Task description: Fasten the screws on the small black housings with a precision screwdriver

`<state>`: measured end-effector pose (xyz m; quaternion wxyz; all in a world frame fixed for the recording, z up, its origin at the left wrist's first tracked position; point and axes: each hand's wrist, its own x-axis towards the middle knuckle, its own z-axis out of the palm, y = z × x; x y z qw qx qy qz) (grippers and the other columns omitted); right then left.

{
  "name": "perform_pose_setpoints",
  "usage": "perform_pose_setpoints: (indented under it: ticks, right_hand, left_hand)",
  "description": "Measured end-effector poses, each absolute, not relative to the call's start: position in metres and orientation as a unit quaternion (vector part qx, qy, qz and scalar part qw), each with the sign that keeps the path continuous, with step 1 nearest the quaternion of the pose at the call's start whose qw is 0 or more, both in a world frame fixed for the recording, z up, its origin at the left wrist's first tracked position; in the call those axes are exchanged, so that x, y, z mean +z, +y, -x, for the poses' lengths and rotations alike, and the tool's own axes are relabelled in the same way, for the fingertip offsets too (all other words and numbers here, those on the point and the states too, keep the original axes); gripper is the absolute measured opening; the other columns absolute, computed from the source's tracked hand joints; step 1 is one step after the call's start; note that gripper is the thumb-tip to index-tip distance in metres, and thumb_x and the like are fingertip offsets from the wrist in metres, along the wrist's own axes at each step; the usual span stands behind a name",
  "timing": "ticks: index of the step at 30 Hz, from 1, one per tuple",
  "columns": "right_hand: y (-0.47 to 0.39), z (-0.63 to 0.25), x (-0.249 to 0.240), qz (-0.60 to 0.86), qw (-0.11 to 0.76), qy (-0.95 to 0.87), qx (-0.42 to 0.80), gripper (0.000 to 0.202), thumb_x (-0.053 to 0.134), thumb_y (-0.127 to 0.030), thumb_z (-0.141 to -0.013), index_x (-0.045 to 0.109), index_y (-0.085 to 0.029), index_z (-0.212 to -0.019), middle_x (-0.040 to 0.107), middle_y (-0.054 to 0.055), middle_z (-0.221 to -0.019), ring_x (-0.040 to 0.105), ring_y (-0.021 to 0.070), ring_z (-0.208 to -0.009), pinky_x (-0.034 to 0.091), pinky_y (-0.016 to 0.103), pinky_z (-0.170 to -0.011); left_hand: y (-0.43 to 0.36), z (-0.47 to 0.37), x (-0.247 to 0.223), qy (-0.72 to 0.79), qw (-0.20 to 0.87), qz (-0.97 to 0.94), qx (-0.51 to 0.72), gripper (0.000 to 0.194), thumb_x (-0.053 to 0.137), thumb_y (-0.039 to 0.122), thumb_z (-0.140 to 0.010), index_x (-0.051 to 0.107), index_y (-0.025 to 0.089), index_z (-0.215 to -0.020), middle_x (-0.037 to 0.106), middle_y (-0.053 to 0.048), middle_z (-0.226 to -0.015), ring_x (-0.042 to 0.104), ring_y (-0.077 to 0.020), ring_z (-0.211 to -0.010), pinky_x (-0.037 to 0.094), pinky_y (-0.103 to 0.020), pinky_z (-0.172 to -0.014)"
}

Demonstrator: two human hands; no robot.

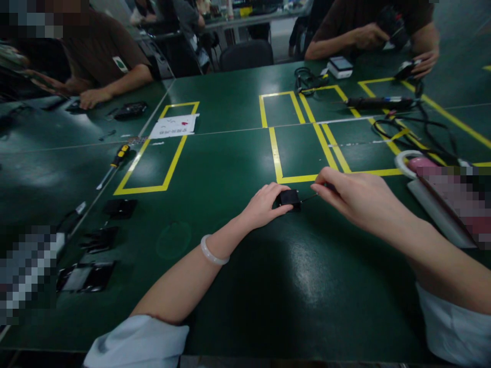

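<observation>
On the green table, my left hand (268,203) grips a small black box-shaped part (290,198) from its left side, thumb in front and fingers behind. My right hand (345,191) is closed in a pinch just to the right of it. A thin-shafted tool (309,197), which looks like a small screwdriver, runs from the right fingertips to the right side of the part. Its handle is mostly hidden in the fingers. Whether the tip sits in a screw is too small to tell.
A yellow-black screwdriver (120,155) lies to the left, above several black pieces (119,208). Yellow tape (303,179) marks rectangles around a paper sheet (174,126) and cables (418,130). A pink object (422,163) lies right. Two co-workers sit opposite.
</observation>
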<state>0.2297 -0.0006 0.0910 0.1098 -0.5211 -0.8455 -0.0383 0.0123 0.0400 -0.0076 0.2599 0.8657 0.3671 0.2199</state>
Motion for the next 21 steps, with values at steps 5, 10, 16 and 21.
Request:
perform_pose_setpoints:
  ticks: [5, 10, 16, 21]
  right_hand:
    - [-0.0014, -0.2291, 0.0916, 0.506, 0.125, -0.853, -0.022, 0.019, 0.04, -0.033, -0.095, 0.052, -0.019, -0.097, 0.061, 0.001, -0.067, 0.053, 0.0148, -0.054, 0.027, 0.025, -0.049]
    - [-0.0021, -0.2298, 0.093, 0.509, 0.125, -0.851, -0.016, 0.019, 0.041, -0.037, -0.095, 0.051, -0.02, -0.095, 0.061, -0.001, -0.067, 0.054, 0.0148, -0.055, 0.027, 0.025, -0.049]
    - [-0.0005, -0.2301, 0.0915, 0.515, 0.115, -0.849, -0.037, 0.021, 0.042, -0.037, -0.095, 0.053, -0.02, -0.09, 0.061, 0.0, -0.065, 0.054, 0.0154, -0.054, 0.026, 0.025, -0.049]
    - [-0.0009, -0.2288, 0.0913, 0.502, 0.123, -0.856, -0.034, 0.016, 0.042, -0.032, -0.093, 0.051, -0.018, -0.095, 0.06, 0.0, -0.066, 0.052, 0.0144, -0.053, 0.027, 0.025, -0.049]
  left_hand:
    - [0.0402, -0.0119, -0.0069, 0.367, 0.263, -0.866, 0.216, 0.035, 0.056, 0.04, -0.09, 0.052, 0.02, -0.119, 0.058, -0.009, -0.115, 0.054, -0.0249, -0.109, 0.044, -0.039, -0.095]
    - [0.0405, -0.0113, -0.0077, 0.366, 0.261, -0.866, 0.219, 0.035, 0.056, 0.041, -0.09, 0.052, 0.02, -0.118, 0.057, -0.009, -0.116, 0.054, -0.0248, -0.109, 0.044, -0.039, -0.095]
    - [0.0404, -0.0115, -0.0082, 0.365, 0.26, -0.867, 0.22, 0.037, 0.055, 0.041, -0.091, 0.052, 0.019, -0.119, 0.057, -0.009, -0.116, 0.054, -0.0246, -0.109, 0.044, -0.039, -0.095]
    - [0.0402, -0.0116, -0.0076, 0.364, 0.261, -0.867, 0.218, 0.037, 0.055, 0.041, -0.091, 0.052, 0.02, -0.12, 0.057, -0.008, -0.115, 0.054, -0.0239, -0.109, 0.044, -0.038, -0.095]
